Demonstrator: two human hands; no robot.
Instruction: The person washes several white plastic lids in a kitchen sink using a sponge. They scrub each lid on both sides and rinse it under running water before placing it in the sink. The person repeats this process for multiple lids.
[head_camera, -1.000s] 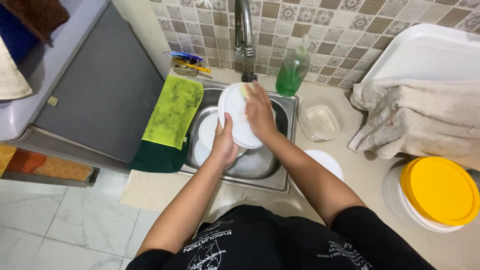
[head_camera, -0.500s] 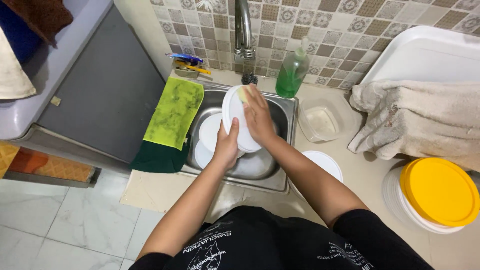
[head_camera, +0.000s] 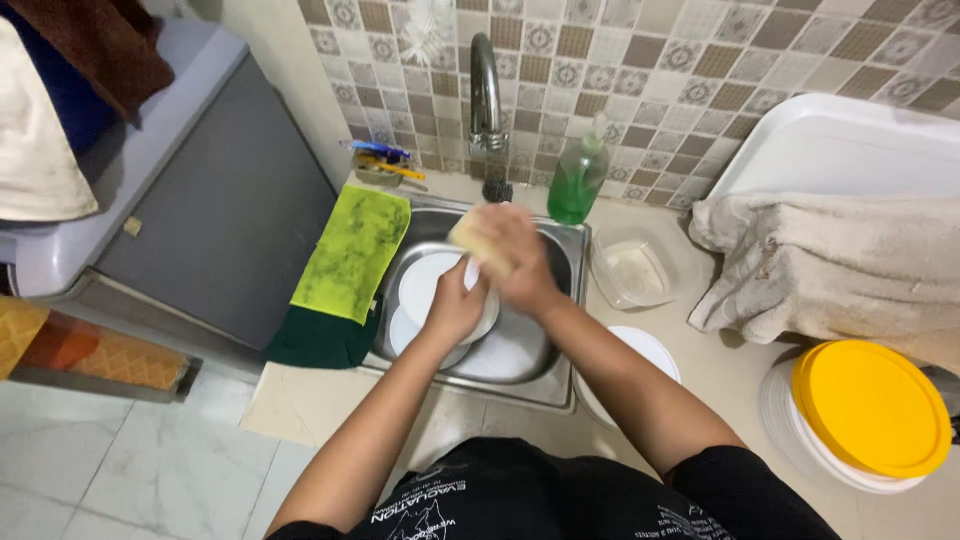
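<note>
Biggest thing in view is the grey cabinet (head_camera: 215, 200) on the left, with cloths draped over its top, and over on the right there's a big white tray (head_camera: 850, 145) leaning on the tiled wall with a beige towel (head_camera: 840, 265) bunched in front of it. Below that sits a stack of white plates topped by a yellow lid (head_camera: 870, 405). In the middle is the steel sink (head_camera: 560, 375) under the tap (head_camera: 485, 100), a yellow-green cloth (head_camera: 352, 250) hanging over its left rim onto a dark green one. The white plate (head_camera: 430, 285) is held tilted over the sink basin, more white dishes lying under it. The left hand (head_camera: 458, 308) is closed around the plate's lower edge, and the right hand (head_camera: 515, 262) is pressed right against it from above, clamped on a yellow sponge (head_camera: 468, 238) – so both hands are together over the basin. Smaller stuff: a clear square container (head_camera: 640, 270) just right of the sink, and a green soap bottle (head_camera: 580, 180) by the wall.
</note>
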